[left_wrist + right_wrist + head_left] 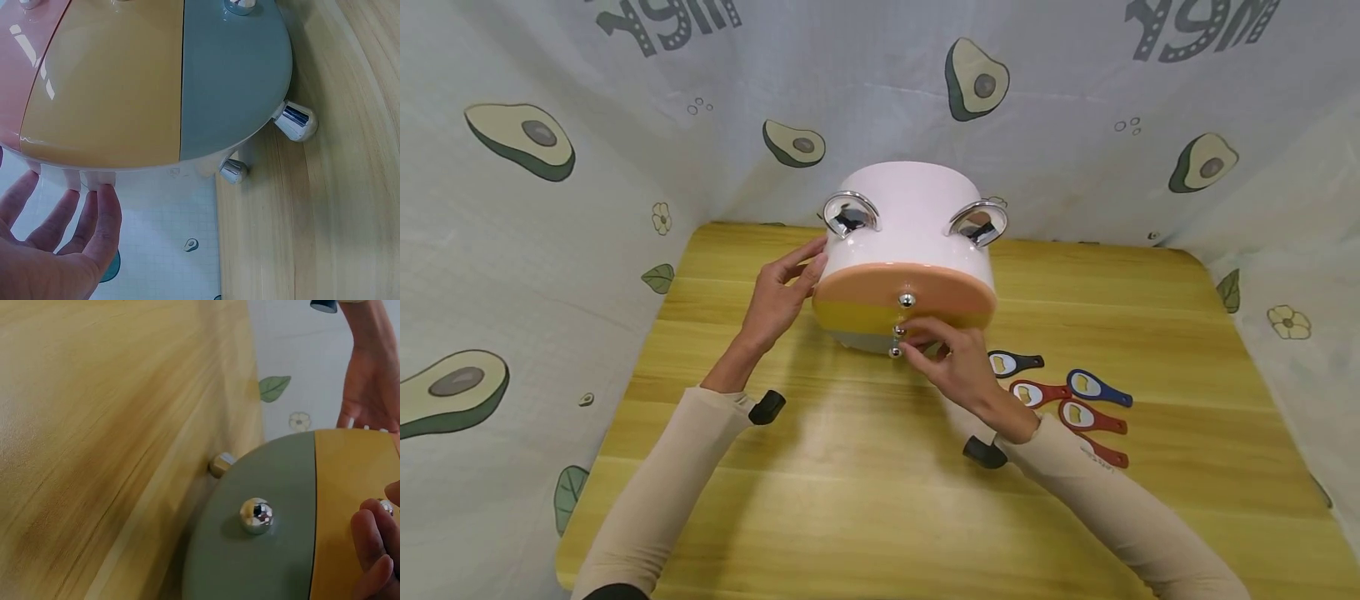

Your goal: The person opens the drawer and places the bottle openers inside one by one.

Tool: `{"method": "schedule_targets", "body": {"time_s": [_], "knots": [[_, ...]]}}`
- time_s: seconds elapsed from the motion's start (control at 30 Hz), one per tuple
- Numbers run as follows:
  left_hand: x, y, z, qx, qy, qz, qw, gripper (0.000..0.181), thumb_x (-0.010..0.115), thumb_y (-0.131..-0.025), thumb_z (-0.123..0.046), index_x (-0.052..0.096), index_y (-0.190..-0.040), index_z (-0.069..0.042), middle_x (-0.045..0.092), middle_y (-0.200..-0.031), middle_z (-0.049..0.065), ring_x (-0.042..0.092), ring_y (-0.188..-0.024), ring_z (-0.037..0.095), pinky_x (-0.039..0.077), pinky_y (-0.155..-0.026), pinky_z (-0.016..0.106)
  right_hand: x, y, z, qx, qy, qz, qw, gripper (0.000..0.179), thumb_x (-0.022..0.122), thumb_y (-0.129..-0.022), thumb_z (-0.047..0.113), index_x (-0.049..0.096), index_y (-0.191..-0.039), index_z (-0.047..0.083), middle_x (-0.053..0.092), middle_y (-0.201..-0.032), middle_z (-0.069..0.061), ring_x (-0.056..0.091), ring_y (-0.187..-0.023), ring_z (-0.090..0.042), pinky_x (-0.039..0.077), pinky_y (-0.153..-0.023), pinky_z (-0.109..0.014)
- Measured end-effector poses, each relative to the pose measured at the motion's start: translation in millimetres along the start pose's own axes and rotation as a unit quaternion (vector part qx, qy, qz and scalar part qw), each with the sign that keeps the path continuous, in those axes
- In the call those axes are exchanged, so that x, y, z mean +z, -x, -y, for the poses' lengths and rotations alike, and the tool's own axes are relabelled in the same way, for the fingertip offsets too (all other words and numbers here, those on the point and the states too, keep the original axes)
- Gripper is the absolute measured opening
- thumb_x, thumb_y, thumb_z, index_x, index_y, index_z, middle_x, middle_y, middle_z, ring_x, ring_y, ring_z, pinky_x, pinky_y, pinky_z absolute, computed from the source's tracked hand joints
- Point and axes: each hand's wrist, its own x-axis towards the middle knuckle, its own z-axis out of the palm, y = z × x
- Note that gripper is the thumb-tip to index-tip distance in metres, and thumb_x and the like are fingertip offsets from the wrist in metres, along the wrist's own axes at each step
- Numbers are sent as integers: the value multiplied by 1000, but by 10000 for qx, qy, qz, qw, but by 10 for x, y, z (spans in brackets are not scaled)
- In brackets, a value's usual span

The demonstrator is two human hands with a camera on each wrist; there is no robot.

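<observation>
A white round-bodied drawer box (910,196) stands on the table, with two silver ear-shaped pieces on top. Its front has three coloured drawers: a pinkish-orange one (857,283), a yellow one (112,87) and a grey-green one (237,87), each with a round silver knob. My left hand (775,296) rests its extended fingers against the box's left side. With thumb and fingertips my right hand (953,367) pinches the middle knob (386,506) on the yellow drawer, partly covering it. The drawer fronts look flush with each other.
To the right lie several bottle openers, among them a black one (1026,363), a blue one (1105,390) and a red one (1097,418). Short silver feet (296,122) hold the box off the wooden table (850,517). An avocado-print cloth (880,83) hangs behind.
</observation>
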Motion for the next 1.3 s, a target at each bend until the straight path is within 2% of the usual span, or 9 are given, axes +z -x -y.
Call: {"method": "schedule_targets", "body": {"time_s": [0.43,0.83,1.07,1.3], "knots": [[5,10,-7,28,-3,-16,10000,42,57,-103,-33,57,-144,-24,58,-144,-1,58,-119,20,57,-96,38,75,-19,-49,6,210,-121,9997,23,79,-84,8,76,-107,10,78,-84,-4,74,-71,-15,50,-50,-17],[-1,0,10,14,-22,-14,10000,42,56,-103,-33,57,-144,-23,59,-144,0,58,-120,21,58,-94,33,104,5,-42,-135,176,-236,9995,22,79,-83,3,76,-104,8,78,-83,-7,74,-71,-17,55,-53,-20],[-3,3,-3,-13,-69,-22,10000,42,56,-104,-33,56,-144,-23,58,-145,1,58,-122,21,57,-96,38,100,58,-5,-250,190,-203,9993,22,78,-83,2,76,-104,7,78,-82,-8,73,-67,-16,54,-50,-23],[5,8,-16,-17,-58,-11,10000,42,56,-104,-33,56,-145,-23,58,-145,1,58,-122,22,57,-96,39,93,91,17,-393,231,-229,9987,22,79,-82,1,76,-103,6,77,-81,-9,73,-66,-14,52,-49,-17]]}}
